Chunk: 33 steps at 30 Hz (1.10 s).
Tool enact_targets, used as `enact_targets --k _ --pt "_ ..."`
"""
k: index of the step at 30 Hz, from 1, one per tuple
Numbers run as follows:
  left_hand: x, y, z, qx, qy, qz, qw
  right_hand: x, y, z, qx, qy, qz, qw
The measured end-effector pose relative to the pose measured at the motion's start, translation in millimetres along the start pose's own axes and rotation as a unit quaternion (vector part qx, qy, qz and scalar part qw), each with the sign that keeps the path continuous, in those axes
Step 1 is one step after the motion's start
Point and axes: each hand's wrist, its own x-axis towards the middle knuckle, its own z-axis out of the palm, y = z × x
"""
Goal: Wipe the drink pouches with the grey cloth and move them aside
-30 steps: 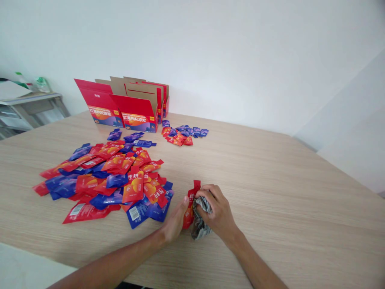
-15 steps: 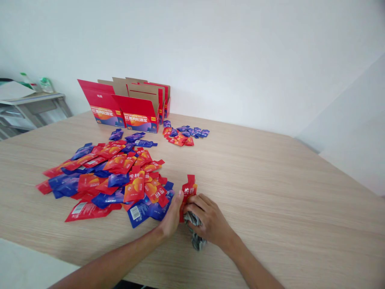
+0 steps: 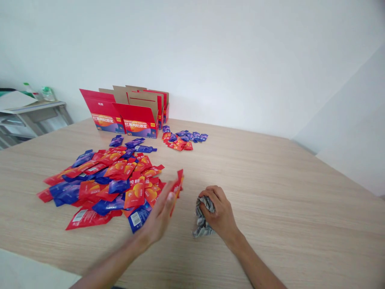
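Observation:
A red pouch (image 3: 178, 188) stands tilted in my left hand (image 3: 159, 214), seen nearly edge-on beside the thumb. Fingers of that hand are partly hidden behind the pouch and thumb. Bunched in my right hand (image 3: 219, 210) is a grey striped cloth (image 3: 204, 226), its loose end hanging down to the tabletop. Left of my hands spreads a heap of red and blue pouches (image 3: 118, 166); the lower right part of the heap lies behind my left hand.
Open red cardboard boxes (image 3: 140, 124) stand at the back left of the wooden table (image 3: 270, 192). Small red and purple pouches (image 3: 183, 138) lie right of them. A side desk (image 3: 39, 106) with bottles on it stands at far left, and a white wall is behind.
My hands have moved apart. The left has lifted and turned the red pouch away from the cloth, towards the heap; the right has shifted right with the cloth.

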Motion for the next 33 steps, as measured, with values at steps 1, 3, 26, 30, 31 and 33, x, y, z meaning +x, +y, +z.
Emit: enact_targets --k 1,3,26,30,31,33 --pt "5.7 11.4 -17.9 0.049 0.023 0.022 0.998 -0.4 -0.4 0.8 -0.001 -0.005 -0.003 1.000" --pt "23.0 33.8 -59.8 0.144 0.078 0.088 0.983 -1.1 -1.7 2.3 0.000 -0.019 -0.010 1.000" --pt "173.6 -5.1 -309.5 0.660 0.057 -0.197 0.723 -0.6 -10.0 3.6 -0.029 -0.079 -0.042 0.996" --pt "180.7 -7.3 -317.7 0.654 0.026 -0.220 0.723 0.6 -11.1 2.6 -0.030 -0.082 -0.038 0.995" --pt "182.5 -9.0 -320.2 0.653 0.018 -0.222 0.724 0.8 -11.1 2.4 -0.030 -0.081 -0.037 0.996" --pt "185.0 -12.0 -324.2 0.652 0.010 -0.224 0.724 1.1 -11.1 2.1 -0.029 -0.084 -0.034 0.995"
